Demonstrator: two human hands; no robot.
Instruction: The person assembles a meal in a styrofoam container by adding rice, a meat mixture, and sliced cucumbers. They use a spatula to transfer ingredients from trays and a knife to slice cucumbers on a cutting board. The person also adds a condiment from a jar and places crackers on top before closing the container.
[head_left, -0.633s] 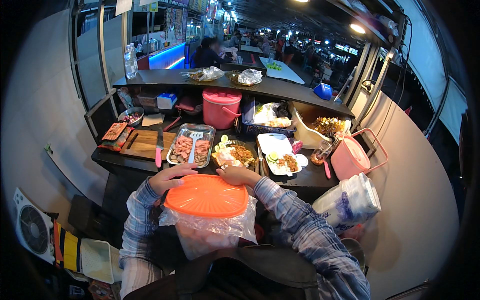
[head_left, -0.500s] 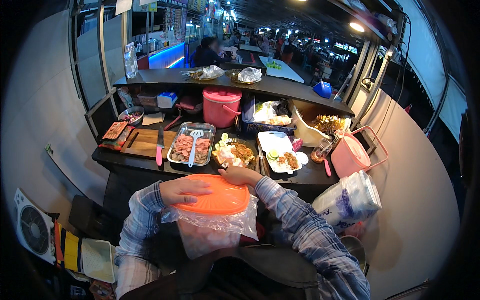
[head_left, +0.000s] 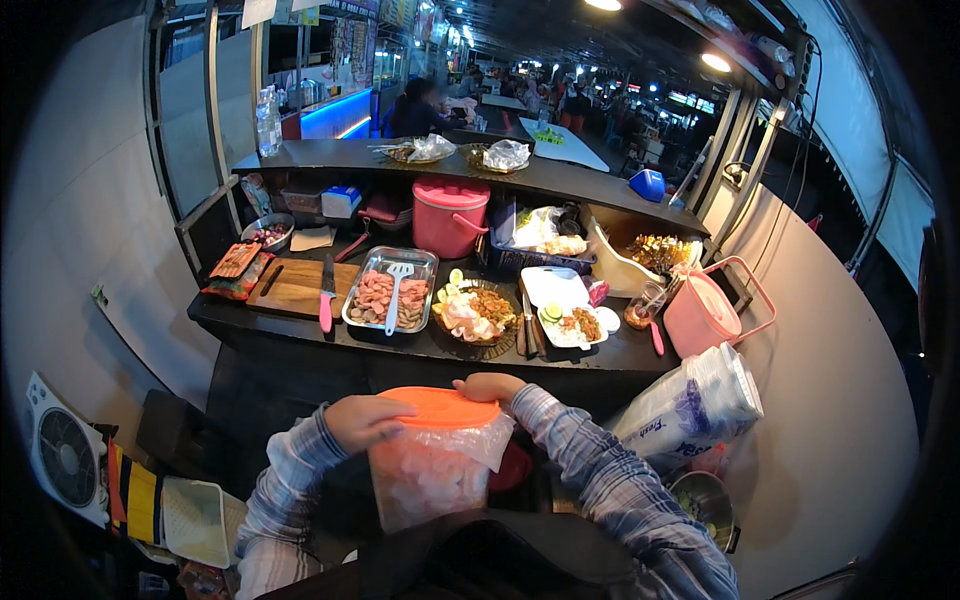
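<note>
An orange lid point(head_left: 440, 408) sits on a clear plastic tub point(head_left: 430, 478) in front of my body. Pale pieces show through the tub's wall, and a clear plastic bag point(head_left: 483, 444) sticks out under the lid on the right. My left hand point(head_left: 368, 423) grips the lid's left edge, its fingers over the top. At the far right edge, my right hand point(head_left: 490, 387) is closed on the rim, its fingertips partly hidden. Just beyond, on the black counter, is a plate of food point(head_left: 478, 310) with brown topping, cucumber slices and pale crackers.
On the counter stand a glass tray of sliced sausage point(head_left: 385, 298) with a white spatula, a cutting board point(head_left: 290, 290) with knives, an open foam box point(head_left: 565, 310) and a pink bucket point(head_left: 450, 222). To the right are a pink pail point(head_left: 705, 310) and stacked packaged containers point(head_left: 690, 410).
The tub and lid have tipped, so more of the tub's side shows. My left hand has slid from the lid's top to its left edge. The bag's left part no longer shows.
</note>
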